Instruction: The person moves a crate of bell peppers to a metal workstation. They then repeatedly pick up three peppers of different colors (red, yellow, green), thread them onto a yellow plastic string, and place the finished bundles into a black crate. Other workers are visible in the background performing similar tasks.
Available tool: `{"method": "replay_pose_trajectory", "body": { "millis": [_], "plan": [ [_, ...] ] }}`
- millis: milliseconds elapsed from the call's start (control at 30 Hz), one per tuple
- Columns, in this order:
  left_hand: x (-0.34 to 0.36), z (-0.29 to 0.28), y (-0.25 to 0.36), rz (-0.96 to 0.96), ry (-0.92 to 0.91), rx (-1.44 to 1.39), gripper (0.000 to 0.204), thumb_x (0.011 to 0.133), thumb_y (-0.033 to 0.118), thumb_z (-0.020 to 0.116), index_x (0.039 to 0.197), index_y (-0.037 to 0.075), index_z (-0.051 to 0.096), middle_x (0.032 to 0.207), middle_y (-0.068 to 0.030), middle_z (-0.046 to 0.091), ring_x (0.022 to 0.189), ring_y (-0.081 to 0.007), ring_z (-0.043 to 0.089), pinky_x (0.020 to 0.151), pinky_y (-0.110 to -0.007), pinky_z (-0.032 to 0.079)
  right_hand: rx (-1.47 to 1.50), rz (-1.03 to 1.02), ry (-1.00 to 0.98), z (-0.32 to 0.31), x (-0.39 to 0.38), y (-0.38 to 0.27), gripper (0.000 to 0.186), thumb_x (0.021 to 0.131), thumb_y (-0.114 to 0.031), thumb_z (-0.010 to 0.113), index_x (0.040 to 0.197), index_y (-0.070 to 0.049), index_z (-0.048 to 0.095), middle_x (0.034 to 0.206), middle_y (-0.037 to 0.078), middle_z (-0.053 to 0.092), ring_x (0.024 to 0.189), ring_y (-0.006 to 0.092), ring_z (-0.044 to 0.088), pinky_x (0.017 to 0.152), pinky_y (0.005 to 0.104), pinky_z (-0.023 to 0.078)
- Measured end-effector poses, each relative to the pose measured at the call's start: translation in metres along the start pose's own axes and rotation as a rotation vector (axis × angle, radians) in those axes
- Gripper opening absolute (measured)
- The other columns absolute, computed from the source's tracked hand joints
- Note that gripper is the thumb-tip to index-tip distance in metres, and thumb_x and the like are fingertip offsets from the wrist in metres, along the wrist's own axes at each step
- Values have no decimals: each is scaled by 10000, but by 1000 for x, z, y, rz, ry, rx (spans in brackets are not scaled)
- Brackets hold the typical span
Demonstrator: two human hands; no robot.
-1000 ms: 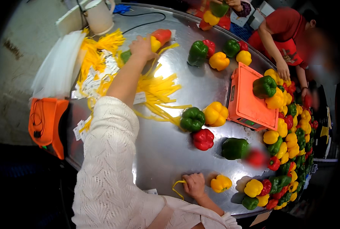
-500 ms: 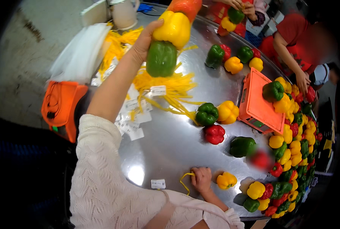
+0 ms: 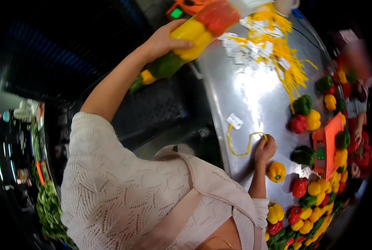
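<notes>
My left hand (image 3: 166, 41) is wrapped round a clear net-like sleeve of bell peppers (image 3: 195, 36), raised over the table's left edge. Red, yellow and green peppers are lined up in it, the green one lowest and blurred. On the metal table, the closed fingers of my right hand (image 3: 266, 149) pinch one end of a yellow tie (image 3: 241, 155). Its white label (image 3: 235, 121) lies near the table edge. Close to my right hand sits a loose yellow pepper (image 3: 277, 172). Farther off are a green pepper (image 3: 302, 105), a red one (image 3: 297, 124) and another yellow one (image 3: 313, 120).
Yellow ties (image 3: 292, 73) with white labels are heaped at the table's far end. An orange scale (image 3: 327, 143) stands on the right, beside a large pile of peppers (image 3: 315, 216). Co-workers' hands (image 3: 358, 133) show beyond it. Dark crates (image 3: 144, 112) stand left of the table.
The view has swung to the left. My left hand has carried the sleeve of peppers from above the table to its left edge, tilting it. My right hand still pinches the yellow tie.
</notes>
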State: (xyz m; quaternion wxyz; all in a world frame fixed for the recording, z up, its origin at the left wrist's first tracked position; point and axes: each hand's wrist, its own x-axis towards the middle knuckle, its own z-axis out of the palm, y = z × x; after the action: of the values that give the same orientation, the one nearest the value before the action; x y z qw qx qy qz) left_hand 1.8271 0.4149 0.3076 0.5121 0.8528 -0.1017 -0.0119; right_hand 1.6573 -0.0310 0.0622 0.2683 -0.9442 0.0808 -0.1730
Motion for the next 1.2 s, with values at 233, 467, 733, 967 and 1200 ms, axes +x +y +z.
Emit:
{"method": "replay_pose_trajectory", "body": {
  "millis": [233, 467, 733, 967, 1200],
  "plan": [
    [-161, -78, -111, -344, 244, 781, 880, 620, 383, 798, 1390, 138, 450, 1231, -165, 542, 1129, -349, 568, 961, -418, 461, -70, -66, -7, 7, -3, 2, 181, 874, -100, 561, 1015, -29, 649, 937, 166, 666, 849, 370, 626, 772, 444, 478],
    [-206, -54, -251, -400, 5, 906, 890, 621, 384, 807, 1393, 138, 440, 1202, -176, 520, 1138, -376, 528, 958, -476, 416, -242, -5, 54, 12, -10, -22, 239, 891, -108, 529, 1075, 10, 627, 999, 197, 670, 917, 388, 640, 807, 460, 492],
    [-171, -17, -323, -145, 24, 932, 847, 668, 274, 804, 1410, 154, 414, 1340, -172, 442, 1295, -336, 384, 1042, -514, 322, -401, 225, 4, 22, -11, -25, 284, 905, -117, 498, 1140, 19, 583, 1083, 214, 639, 996, 401, 609, 865, 463, 470],
    [-178, 5, -348, -217, 90, 959, 898, 647, 283, 822, 1423, 166, 385, 1386, -160, 409, 1343, -328, 350, 1069, -541, 296, -472, 260, 3, 26, -13, -20, 298, 927, -124, 494, 1177, 22, 566, 1138, 216, 620, 1061, 401, 581, 905, 460, 461],
    [-189, 0, -355, -210, 149, 888, 977, 586, 193, 849, 1435, 148, 367, 1396, -147, 392, 1340, -334, 349, 1083, -509, 272, -501, 218, 57, 32, -10, -35, 294, 924, -127, 495, 1170, 9, 579, 1121, 194, 630, 1045, 389, 588, 899, 462, 461]
  ]
}}
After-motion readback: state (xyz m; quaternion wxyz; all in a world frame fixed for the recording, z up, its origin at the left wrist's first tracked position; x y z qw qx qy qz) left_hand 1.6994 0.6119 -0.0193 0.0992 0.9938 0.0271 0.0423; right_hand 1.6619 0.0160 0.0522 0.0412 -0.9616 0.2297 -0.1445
